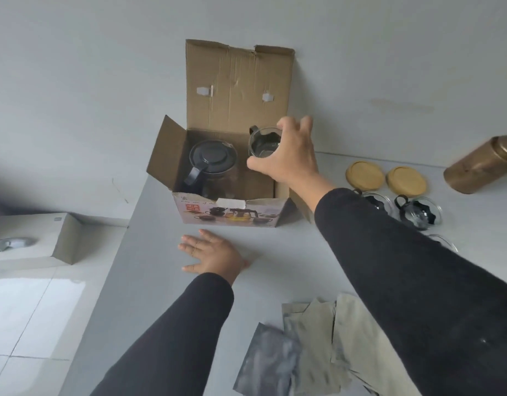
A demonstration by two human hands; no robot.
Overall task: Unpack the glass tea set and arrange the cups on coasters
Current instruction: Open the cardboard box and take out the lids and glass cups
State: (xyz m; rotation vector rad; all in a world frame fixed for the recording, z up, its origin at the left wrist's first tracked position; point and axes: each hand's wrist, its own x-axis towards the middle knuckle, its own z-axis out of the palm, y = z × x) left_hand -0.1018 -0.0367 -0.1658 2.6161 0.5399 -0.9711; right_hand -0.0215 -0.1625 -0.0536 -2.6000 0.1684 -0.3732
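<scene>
An open cardboard box (238,90) stands on the grey table (149,230) against the wall. Inside it at the left sits a glass teapot (211,164) with a black lid and handle. My right hand (289,155) grips a glass cup (262,144) with a black handle, held above the box's right side. My left hand (212,254) lies flat on the table in front of the box, fingers spread. Two round wooden coasters (365,172) (407,180) lie to the right. Other glass cups (418,214) rest just below the coasters, partly hidden by my right arm.
A bronze metal canister (483,164) lies on its side at the far right. Several grey-green wrapping sheets (312,347) are spread on the near part of the table. To the left, below the table edge, stands a white box (32,238) on a tiled floor.
</scene>
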